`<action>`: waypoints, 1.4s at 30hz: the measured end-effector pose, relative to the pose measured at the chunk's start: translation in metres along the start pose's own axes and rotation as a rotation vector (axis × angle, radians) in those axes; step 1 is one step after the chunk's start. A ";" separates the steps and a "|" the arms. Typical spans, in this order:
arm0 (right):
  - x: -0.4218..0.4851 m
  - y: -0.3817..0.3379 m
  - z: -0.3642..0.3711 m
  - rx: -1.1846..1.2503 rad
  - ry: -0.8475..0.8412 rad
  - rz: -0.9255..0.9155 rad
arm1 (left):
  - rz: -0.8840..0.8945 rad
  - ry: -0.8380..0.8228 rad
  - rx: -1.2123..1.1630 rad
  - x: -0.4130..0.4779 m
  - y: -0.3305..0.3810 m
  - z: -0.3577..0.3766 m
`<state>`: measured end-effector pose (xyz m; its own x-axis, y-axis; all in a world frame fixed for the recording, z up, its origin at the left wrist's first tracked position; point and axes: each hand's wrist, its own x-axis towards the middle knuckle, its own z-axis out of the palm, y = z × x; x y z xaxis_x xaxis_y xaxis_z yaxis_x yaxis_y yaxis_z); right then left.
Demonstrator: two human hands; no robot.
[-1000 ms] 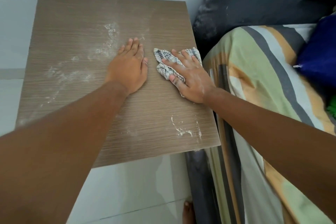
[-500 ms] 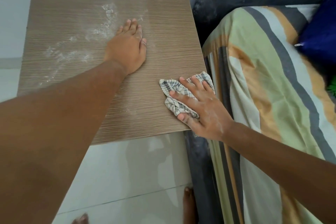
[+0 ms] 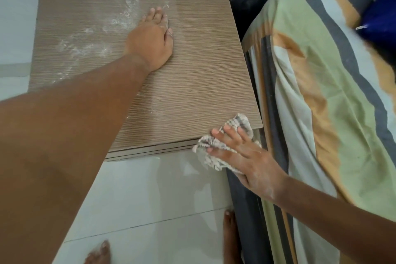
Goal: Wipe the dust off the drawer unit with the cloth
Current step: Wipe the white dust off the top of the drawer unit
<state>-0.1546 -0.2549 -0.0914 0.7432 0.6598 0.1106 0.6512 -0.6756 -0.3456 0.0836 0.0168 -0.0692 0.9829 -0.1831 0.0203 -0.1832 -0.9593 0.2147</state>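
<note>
The drawer unit [image 3: 203, 83] has a brown wood-grain top seen from above. White dust [image 3: 126, 15] streaks its left and far middle parts. My left hand [image 3: 152, 40] lies flat, palm down, on the middle of the top, next to the dust. My right hand [image 3: 244, 156] presses a crumpled checked cloth [image 3: 214, 148] at the unit's near right corner. The cloth hangs partly over the front edge, and my fingers are spread over it.
A bed with a striped green, orange and grey cover [image 3: 321, 92] stands tight against the unit's right side, with a blue cushion [image 3: 381, 17] at the far right. Pale floor tiles [image 3: 150, 199] lie below the front edge. My bare feet [image 3: 229, 236] stand there.
My right hand has dragged the cloth from the middle of the top down its right side to the near right corner and over the edge. The dust near that corner is gone. My left hand stayed put.
</note>
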 end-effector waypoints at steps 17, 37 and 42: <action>0.170 -0.006 -0.064 0.315 0.496 0.190 | -0.033 0.080 -0.107 0.017 -0.093 -0.035; 0.434 0.149 -0.036 -0.042 0.084 0.927 | -0.088 0.057 0.012 0.022 -0.121 -0.022; 0.447 0.128 -0.025 -0.116 -0.023 0.671 | -0.082 0.035 0.048 0.022 -0.121 -0.021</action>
<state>0.2649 -0.0546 -0.0629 0.9894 0.0915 -0.1126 0.0637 -0.9711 -0.2300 0.1277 0.1332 -0.0737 0.9946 -0.0966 0.0386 -0.1017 -0.9802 0.1696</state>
